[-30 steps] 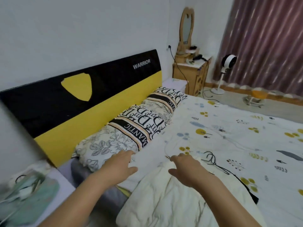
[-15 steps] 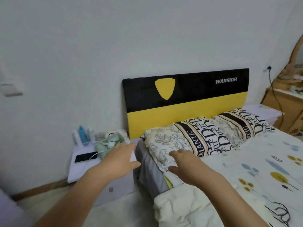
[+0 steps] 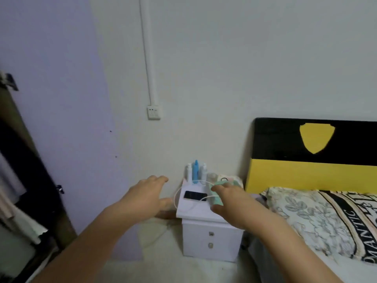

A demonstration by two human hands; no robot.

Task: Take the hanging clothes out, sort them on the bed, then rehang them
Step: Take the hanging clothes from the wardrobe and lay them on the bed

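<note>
Head view shows both hands held out empty, facing the white nightstand (image 3: 206, 213): the left hand (image 3: 142, 198) left of it, fingers loosely spread and holding nothing; the right hand (image 3: 234, 199) in front of its top, fingers relaxed and open. Dark and pale hanging clothes (image 3: 18, 180) show blurred, far left of the nightstand; the bed (image 3: 326, 221) lies to its right. No garment shows on the visible part of the bed, so how much of the taking out and sorting is done cannot be judged.

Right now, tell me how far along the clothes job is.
Nothing shows as done. No clothes lie on the visible corner of the bed. Both the left hand and right hand are empty and spread, held out over the nightstand. Clothes hang at the left edge; taking out, sorting and rehanging seem left.
</note>
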